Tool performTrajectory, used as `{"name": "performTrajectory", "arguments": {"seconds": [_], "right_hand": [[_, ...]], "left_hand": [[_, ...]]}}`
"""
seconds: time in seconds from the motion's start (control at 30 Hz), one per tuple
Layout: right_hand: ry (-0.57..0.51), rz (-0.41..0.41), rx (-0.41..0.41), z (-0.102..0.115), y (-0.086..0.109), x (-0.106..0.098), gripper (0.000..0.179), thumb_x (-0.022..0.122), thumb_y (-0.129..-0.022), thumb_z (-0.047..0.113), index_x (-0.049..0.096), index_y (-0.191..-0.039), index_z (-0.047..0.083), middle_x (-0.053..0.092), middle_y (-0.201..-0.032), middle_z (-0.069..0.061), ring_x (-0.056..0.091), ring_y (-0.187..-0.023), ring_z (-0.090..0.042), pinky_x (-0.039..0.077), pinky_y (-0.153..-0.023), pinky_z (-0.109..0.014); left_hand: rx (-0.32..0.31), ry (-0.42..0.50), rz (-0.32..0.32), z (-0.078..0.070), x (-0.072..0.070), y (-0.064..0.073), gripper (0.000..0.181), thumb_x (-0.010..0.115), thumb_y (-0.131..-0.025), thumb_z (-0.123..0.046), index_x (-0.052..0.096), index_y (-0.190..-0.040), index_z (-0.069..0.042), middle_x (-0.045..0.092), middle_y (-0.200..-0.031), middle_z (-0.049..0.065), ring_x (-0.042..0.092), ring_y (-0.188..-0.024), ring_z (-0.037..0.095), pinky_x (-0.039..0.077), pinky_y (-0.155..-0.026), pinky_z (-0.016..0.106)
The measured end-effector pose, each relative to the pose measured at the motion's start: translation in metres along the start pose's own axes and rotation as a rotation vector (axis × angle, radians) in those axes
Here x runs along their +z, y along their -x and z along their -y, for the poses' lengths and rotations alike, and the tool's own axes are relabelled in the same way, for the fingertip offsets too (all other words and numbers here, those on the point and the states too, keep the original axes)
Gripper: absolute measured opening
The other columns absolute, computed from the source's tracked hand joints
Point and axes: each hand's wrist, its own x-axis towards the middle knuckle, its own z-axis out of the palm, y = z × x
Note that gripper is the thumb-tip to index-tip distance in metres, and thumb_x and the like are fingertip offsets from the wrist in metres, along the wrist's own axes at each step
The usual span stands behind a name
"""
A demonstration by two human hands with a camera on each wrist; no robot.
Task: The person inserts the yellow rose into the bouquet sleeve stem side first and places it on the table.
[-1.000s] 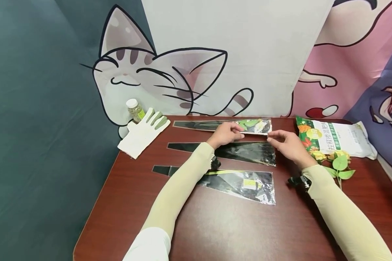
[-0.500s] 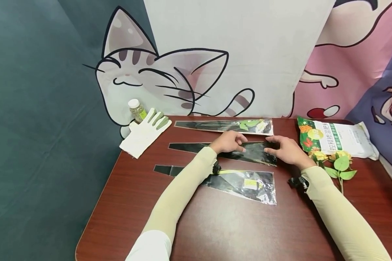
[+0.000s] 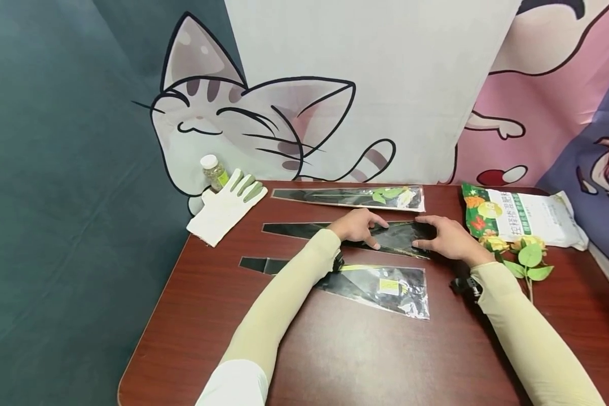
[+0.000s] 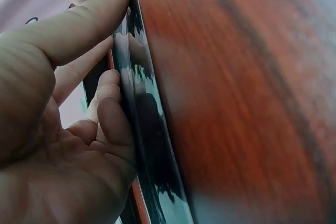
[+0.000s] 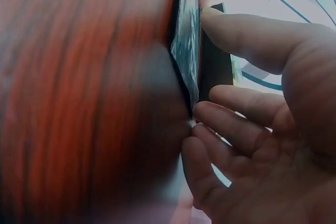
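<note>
Three long tapered clear-and-black flower sleeves lie flat in rows on the table. On the middle sleeve (image 3: 398,235), my left hand (image 3: 357,226) touches the film with thumb and forefinger spread apart; its other fingers are bent under the palm. My right hand (image 3: 449,241) rests at that sleeve's wide right end, thumb and forefinger spread across it. The left wrist view shows my left thumb (image 4: 79,27) on the film's edge, and in the right wrist view my right fingertips (image 5: 202,111) are beside it. The back sleeve (image 3: 330,195) contains a yellow rose with green leaves.
The front sleeve (image 3: 375,287) carries a yellow label. Yellow roses (image 3: 528,251) with leaves lie at the right, before a white and green fertilizer bag (image 3: 528,217). Far left are a white glove (image 3: 225,208) and a capped jar (image 3: 214,172). The wall stands behind the table (image 3: 208,332).
Both hands have left the back sleeve with the rose, which now lies flat, and moved toward me onto the middle sleeve. My left thumb and forefinger have spread on it.
</note>
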Motion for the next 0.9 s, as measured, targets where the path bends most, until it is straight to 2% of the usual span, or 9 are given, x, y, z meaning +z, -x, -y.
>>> {"name": "performTrajectory", "arguments": {"seconds": [0.2, 0.47, 0.6, 0.77, 0.9], "right_hand": [[-0.037, -0.006, 0.016, 0.002, 0.003, -0.002, 0.076, 0.084, -0.092, 0.042, 0.055, -0.151, 0.003, 0.055, -0.151, -0.030, 0.050, -0.140, -0.051, 0.042, -0.113, -0.070], [-0.149, -0.050, 0.074, 0.005, 0.005, -0.004, 0.064, 0.075, -0.099, 0.041, 0.058, -0.146, 0.003, 0.062, -0.144, -0.028, 0.056, -0.135, -0.045, 0.045, -0.112, -0.063], [-0.177, -0.083, 0.110, 0.004, 0.005, -0.002, 0.058, 0.070, -0.102, 0.043, 0.060, -0.144, 0.004, 0.067, -0.127, -0.024, 0.062, -0.115, -0.038, 0.051, -0.096, -0.050], [-0.191, -0.121, 0.123, 0.001, 0.010, 0.002, 0.051, 0.068, -0.105, 0.037, 0.061, -0.143, 0.004, 0.068, -0.113, -0.016, 0.060, -0.098, -0.024, 0.047, -0.082, -0.031], [-0.331, -0.108, 0.141, -0.001, 0.014, 0.006, 0.058, 0.069, -0.105, 0.027, 0.049, -0.152, -0.002, 0.072, -0.108, -0.014, 0.065, -0.084, -0.014, 0.055, -0.071, -0.026]], "left_hand": [[0.009, -0.030, -0.007, -0.001, -0.001, -0.001, 0.063, 0.092, -0.084, -0.032, 0.068, -0.142, -0.034, 0.064, -0.144, 0.004, 0.063, -0.128, 0.018, 0.058, -0.098, 0.031], [-0.005, -0.016, 0.006, 0.000, -0.003, -0.003, 0.063, 0.092, -0.084, -0.033, 0.068, -0.142, -0.037, 0.063, -0.143, 0.002, 0.060, -0.127, 0.016, 0.057, -0.099, 0.031], [-0.022, 0.008, 0.011, 0.001, -0.003, -0.003, 0.063, 0.092, -0.084, -0.033, 0.068, -0.142, -0.039, 0.061, -0.148, 0.002, 0.060, -0.132, 0.017, 0.057, -0.102, 0.033], [-0.029, 0.020, 0.011, 0.002, -0.001, -0.001, 0.062, 0.091, -0.085, -0.032, 0.067, -0.142, -0.039, 0.060, -0.150, 0.002, 0.059, -0.134, 0.017, 0.057, -0.104, 0.034], [-0.030, 0.031, 0.005, 0.003, 0.000, 0.001, 0.062, 0.091, -0.086, -0.031, 0.067, -0.142, -0.039, 0.060, -0.147, 0.002, 0.059, -0.131, 0.016, 0.057, -0.101, 0.032]]}}
